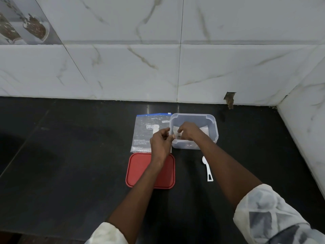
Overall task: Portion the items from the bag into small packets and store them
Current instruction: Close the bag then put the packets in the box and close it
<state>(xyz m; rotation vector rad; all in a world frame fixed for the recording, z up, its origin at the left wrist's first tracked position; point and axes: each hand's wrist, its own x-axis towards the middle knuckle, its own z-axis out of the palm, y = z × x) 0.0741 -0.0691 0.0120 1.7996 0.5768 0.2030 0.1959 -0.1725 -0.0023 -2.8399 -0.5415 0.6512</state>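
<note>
A clear zip bag (146,132) with white print and a blue seal lies flat on the black counter. Right of it stands a translucent plastic box (193,118), lid off. My right hand (188,132) reaches into the box, fingers curled round a small clear packet (176,133) with dark contents. My left hand (161,141) is at the box's left wall, its fingers pinching the near edge of the same packet. More white packets (204,130) lie in the box behind my right hand.
The red lid (139,169) lies on the counter in front of the bag, under my left forearm. A white plastic spoon (207,169) lies to the right of it. Marble-tiled walls close the back and the right side.
</note>
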